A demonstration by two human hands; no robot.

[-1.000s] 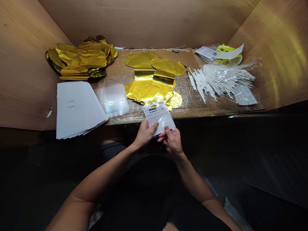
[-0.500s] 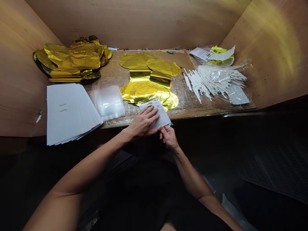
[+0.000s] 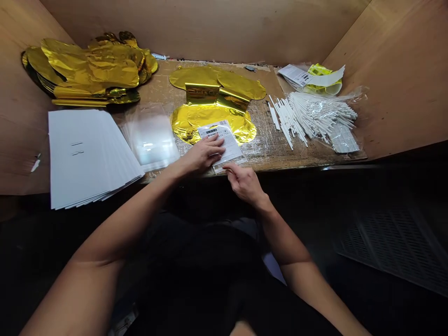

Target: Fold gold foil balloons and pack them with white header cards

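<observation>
A small printed packet in a clear sleeve point(image 3: 224, 139) lies flat at the bench's front edge, partly over a folded gold foil balloon point(image 3: 213, 105). My left hand point(image 3: 202, 154) rests on the packet with its fingers stretched out flat, pressing it down. My right hand point(image 3: 245, 183) is just below the packet's near right corner, fingers pinched together at the sleeve's edge; what they grip is too small to make out.
A stack of white cards point(image 3: 87, 154) and a pile of clear sleeves point(image 3: 152, 140) lie to the left. More gold foil balloons point(image 3: 87, 70) are heaped at the back left. White sticks point(image 3: 311, 119) in plastic and labelled bags point(image 3: 311, 77) lie on the right. Wooden walls enclose the bench.
The packet went from held up in both hands to lying flat on the bench. My left hand moved on top of it and spread out; my right hand dropped to its near corner.
</observation>
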